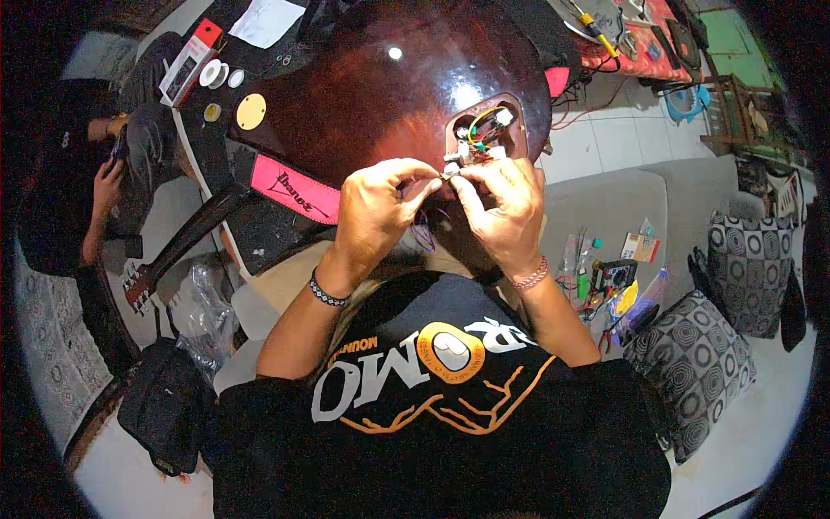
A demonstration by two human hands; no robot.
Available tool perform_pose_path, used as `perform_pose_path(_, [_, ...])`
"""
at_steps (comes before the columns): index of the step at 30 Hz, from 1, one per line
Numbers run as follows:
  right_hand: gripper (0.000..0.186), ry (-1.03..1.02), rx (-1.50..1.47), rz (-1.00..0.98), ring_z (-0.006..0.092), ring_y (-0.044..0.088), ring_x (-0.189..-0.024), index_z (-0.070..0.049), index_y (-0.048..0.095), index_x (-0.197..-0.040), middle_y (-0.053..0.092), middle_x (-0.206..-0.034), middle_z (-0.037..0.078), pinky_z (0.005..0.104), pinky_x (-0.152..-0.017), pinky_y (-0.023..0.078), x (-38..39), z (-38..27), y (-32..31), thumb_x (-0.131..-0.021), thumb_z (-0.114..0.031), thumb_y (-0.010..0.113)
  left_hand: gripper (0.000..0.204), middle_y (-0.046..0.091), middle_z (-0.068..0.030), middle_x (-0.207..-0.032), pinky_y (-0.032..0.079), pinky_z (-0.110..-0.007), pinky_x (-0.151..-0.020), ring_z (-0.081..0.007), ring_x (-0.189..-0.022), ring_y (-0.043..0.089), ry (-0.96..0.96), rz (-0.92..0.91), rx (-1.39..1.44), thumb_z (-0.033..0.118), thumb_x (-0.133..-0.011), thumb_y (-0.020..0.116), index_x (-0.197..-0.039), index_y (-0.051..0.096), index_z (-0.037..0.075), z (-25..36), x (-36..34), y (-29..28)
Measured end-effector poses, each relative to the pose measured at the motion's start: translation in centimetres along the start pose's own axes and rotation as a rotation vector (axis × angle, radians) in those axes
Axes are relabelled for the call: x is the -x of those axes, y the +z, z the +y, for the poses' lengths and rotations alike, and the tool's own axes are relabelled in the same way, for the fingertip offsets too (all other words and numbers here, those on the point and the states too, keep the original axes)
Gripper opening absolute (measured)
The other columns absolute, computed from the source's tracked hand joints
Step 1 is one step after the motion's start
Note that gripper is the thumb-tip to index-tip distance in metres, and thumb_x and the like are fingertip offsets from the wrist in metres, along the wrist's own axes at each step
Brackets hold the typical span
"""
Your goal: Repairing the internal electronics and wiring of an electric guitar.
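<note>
A glossy red-brown guitar body (363,104) lies in front of me, its control cavity (520,117) uncovered. Inside it show coloured wires (481,124), white connectors and small metal parts. At the cavity's near edge, a small silvery electronic part (450,171) is pinched between my hands; its exact kind is too small to tell. My left hand (379,206) grips it from the left with thumb and forefinger. From the right, the thumb and fingers of my right hand (503,212) close on it too. Thin purple wires (424,235) hang below, between my hands.
Solder-like spools (210,74), a round cream cover (251,112) and a red-white box (192,60) lie left. A pink panel (294,190) and dark guitar neck (194,229) extend leftward. Another person's hand (108,180) shows far left. Tools (614,277) and cushions (692,368) lie right.
</note>
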State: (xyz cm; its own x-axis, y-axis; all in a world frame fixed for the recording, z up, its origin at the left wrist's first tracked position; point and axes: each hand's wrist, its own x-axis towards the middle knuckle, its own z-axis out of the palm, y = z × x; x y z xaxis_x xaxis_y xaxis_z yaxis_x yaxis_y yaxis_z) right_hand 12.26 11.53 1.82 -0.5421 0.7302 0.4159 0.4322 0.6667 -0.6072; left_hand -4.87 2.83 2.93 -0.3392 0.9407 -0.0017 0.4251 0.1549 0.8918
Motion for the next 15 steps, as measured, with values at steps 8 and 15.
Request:
perform_pose_path(8, [0.015, -0.012, 0.015, 0.009, 0.0225, 0.062, -0.083, -0.010, 0.076, -0.091, 0.069, -0.085, 0.003, 0.0367, -0.079, 0.045, 0.01, 0.12, 0.25, -0.081, -0.014, 0.086, 0.009, 0.076, -0.0125, -0.084, 0.056, -0.032, -0.065, -0.0201, -0.070, 0.073, 0.035, 0.027, -0.002, 0.008, -0.087, 0.080, -0.094, 0.078, 0.003, 0.07, -0.26, -0.03])
perform_pose_path(15, [0.015, -0.003, 0.031, 0.010, 0.0224, 0.061, -0.083, -0.011, 0.076, -0.092, 0.068, -0.085, 0.003, 0.0369, -0.079, 0.044, -0.14, -0.23, 0.20, -0.081, -0.014, 0.086, 0.010, 0.075, -0.0133, -0.083, 0.056, -0.032, -0.065, -0.0222, -0.070, 0.073, 0.065, 0.053, -0.033, 0.009, -0.087, 0.080, -0.094, 0.078, 0.003, -0.29, -0.42, 0.11])
